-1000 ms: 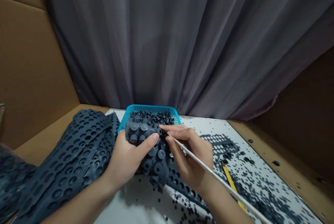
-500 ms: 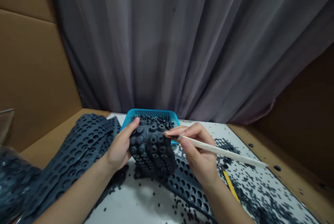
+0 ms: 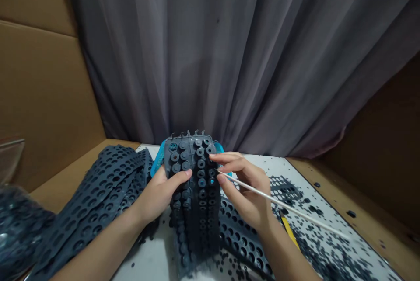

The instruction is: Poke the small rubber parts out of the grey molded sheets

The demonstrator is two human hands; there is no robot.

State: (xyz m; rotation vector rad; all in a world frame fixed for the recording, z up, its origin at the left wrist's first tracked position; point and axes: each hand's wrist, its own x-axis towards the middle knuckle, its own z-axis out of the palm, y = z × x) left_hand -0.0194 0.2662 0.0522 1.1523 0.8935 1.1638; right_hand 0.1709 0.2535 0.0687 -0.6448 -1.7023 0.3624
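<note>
My left hand [image 3: 164, 191] is closed on a dark grey moulded rubber sheet [image 3: 193, 193], thumb across its face, fingers behind it. Rows of round ring-shaped pieces stand out on the sheet, which hangs upright and has ragged tabs along its top edge. At the sheet's right edge, my right hand [image 3: 247, 185] pinches a long, thin white tool [image 3: 288, 208]. Its near end meets the right-hand rows, where I cannot make out the tip. Behind the sheet, a blue plastic basket [image 3: 158, 161] is mostly hidden.
Perforated rubber sheets [image 3: 105, 185] are piled at left beside a clear bag of dark parts [image 3: 22, 220]. Another perforated sheet [image 3: 243, 233] lies below my right hand. A yellow cutter [image 3: 289, 230] and scattered small black bits [image 3: 331, 241] lie at right. Cardboard walls flank a grey curtain [image 3: 203, 53].
The rubber sheet has been raised and unbent, so more of its face shows and it covers most of the basket. My left thumb has moved onto its face. The white tool has turned edge-on.
</note>
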